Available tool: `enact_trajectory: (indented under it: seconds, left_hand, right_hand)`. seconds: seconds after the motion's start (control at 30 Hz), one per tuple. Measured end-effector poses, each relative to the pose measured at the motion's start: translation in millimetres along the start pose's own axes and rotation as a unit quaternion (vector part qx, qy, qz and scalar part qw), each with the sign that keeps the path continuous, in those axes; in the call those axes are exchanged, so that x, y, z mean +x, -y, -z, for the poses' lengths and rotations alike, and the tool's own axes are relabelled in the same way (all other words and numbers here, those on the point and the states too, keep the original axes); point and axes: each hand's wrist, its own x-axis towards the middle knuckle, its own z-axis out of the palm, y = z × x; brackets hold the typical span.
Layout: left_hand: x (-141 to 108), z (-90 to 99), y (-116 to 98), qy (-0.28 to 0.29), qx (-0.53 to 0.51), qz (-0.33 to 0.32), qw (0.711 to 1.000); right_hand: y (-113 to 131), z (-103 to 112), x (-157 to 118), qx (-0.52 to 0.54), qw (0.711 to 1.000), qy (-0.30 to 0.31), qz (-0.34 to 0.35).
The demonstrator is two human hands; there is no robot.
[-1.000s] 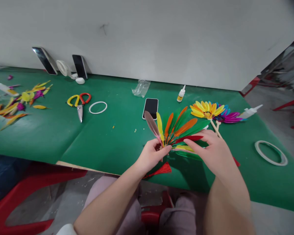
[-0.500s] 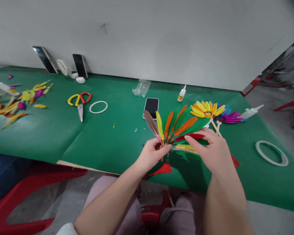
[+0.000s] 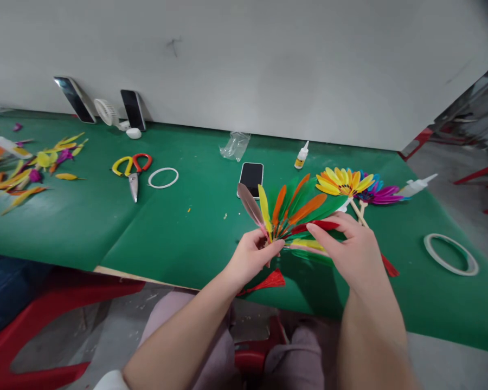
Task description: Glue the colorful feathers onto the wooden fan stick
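My left hand is closed on the base of a feather fan, whose green, orange, yellow and brown feathers spread upward and to the right. Between thumb and fingers of my right hand is a red feather at the fan's right side; its inner end reaches toward the fan's base. Yellow and pale feathers lie just below it. A red tassel rests at the table edge under my left hand. Part of the fan's base is hidden by my left fingers.
Behind the fan lie a phone, a glue bottle and a plastic bag. Finished-looking feather fans and a tape ring are at right. Scissors, a white ring and loose feathers lie left.
Almost nothing differs. My right hand and the red feather have shifted very slightly left; my left hand keeps its grip.
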Motion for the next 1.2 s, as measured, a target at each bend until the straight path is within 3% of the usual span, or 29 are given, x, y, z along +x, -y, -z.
enact_trajectory:
  seconds: [0.4,0.63,1.2]
  left_hand:
    - [1.6,1.8,6.6,-0.012,0.021,-0.006,1.0]
    - [2.2,1.6,6.6,-0.015,0.015,-0.007,1.0]
    - [1.9,1.4,6.0,-0.019,0.044,0.0,0.999]
  right_hand:
    - [-0.6,0.9,1.2,0.019,0.999,0.024,-0.018]
    - [-10.9,7.2,1.1,0.031,0.996,-0.067,-0.044]
    - [-8.9,7.0,0.3,0.026,0.994,-0.063,-0.085]
